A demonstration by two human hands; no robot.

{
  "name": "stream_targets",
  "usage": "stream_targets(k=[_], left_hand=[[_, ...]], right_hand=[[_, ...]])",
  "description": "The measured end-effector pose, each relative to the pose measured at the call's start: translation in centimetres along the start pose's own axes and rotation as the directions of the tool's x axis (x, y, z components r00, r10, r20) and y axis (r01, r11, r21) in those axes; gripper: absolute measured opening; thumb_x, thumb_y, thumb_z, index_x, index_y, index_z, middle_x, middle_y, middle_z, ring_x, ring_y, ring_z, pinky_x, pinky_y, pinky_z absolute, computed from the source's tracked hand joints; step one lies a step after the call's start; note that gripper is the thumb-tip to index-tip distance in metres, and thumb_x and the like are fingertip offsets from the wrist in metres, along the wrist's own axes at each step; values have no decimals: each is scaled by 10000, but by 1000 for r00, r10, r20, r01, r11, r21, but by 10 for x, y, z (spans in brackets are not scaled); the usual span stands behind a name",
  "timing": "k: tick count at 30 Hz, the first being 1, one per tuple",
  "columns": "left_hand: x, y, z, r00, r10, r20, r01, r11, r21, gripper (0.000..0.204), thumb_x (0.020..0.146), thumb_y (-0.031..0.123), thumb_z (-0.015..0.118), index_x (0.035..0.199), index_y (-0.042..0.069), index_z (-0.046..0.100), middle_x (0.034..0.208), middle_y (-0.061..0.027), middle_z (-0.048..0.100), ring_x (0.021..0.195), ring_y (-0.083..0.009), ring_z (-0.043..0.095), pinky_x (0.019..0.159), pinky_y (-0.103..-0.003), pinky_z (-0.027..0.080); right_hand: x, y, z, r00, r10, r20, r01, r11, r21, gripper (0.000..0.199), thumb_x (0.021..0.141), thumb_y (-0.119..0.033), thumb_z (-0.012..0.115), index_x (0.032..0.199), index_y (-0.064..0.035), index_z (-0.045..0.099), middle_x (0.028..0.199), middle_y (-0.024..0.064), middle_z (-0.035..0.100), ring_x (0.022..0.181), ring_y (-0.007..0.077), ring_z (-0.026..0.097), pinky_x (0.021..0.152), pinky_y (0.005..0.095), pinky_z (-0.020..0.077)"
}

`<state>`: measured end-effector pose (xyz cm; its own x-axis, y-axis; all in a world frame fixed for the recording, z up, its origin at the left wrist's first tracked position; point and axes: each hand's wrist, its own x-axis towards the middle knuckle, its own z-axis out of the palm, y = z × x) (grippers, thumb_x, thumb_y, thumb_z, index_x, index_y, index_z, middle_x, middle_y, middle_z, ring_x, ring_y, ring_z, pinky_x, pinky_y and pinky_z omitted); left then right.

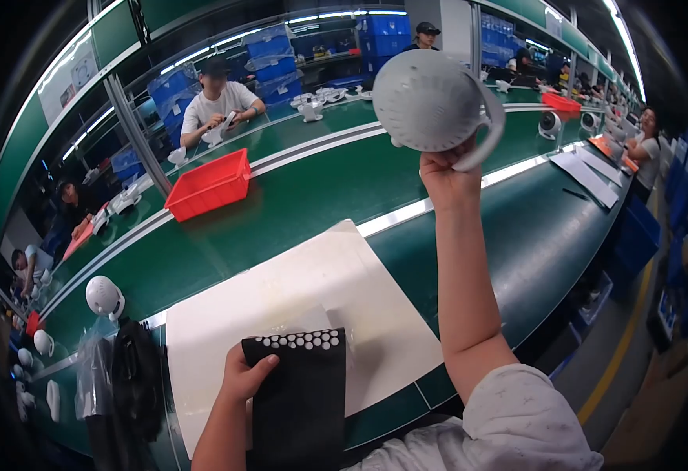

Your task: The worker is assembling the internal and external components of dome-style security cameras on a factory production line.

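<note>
High at the upper middle right, my right hand [449, 174] is closed on a round white camera-like device [422, 102] with a curved bracket arm; its ribbed shell faces me, and my fingertips are partly hidden behind it. My left hand [243, 375] pinches the upper left edge of a flat black sheet or pouch [300, 400] with a band of white hexagons along its top. Just beyond that edge shows a small pale, translucent piece [312, 319]. The black piece hangs in front of a large cream-white mat [383, 290] on the green bench.
A red bin [209, 187] sits across the green conveyor belt [297, 216]. On the left stand a similar white device [104, 297] and dark bags [135, 369]. Papers [585, 174] and a pen [574, 193] lie at the right. Several co-workers sit along the line.
</note>
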<state>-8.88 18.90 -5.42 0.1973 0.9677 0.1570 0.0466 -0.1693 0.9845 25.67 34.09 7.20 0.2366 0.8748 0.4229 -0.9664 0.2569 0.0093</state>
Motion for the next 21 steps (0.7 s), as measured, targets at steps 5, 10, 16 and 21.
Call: stream_targets(k=[5,10,16,21], left_hand=[[1,0,2,1000,1,-14,-1,1000,2,184,717,79,629,863,-1,550,801,-24,565,748,-101,527,673,-241,426],[3,2,1,1000,-8,-15,9,999,45,179,714,87,626,850,0,551,806,-31,569,745,-110,533,671,-251,432],[5,3,3,1000,-4,-28,6,999,48,196,718,100,624,866,-3,549,808,-32,566,757,-110,529,680,-249,425],[3,4,5,999,23,-24,-22,999,42,204,719,103,625,873,-6,548,807,-29,564,760,-110,528,682,-248,423]], right_hand=[[9,-7,-17,989,57,135,-59,998,10,274,852,-335,438,1019,-138,530,957,52,560,744,137,567,485,223,447],[7,-12,-69,928,-3,372,-10,999,33,400,820,-392,447,1112,-119,462,1113,61,486,1017,228,468,812,399,391],[-13,0,-53,699,255,668,-372,928,35,527,778,-422,520,1156,-75,401,1117,91,490,1028,314,477,863,485,392],[18,-11,-97,832,126,540,-137,990,-20,492,806,-406,494,1166,-86,395,1107,82,492,997,262,492,845,427,410]])
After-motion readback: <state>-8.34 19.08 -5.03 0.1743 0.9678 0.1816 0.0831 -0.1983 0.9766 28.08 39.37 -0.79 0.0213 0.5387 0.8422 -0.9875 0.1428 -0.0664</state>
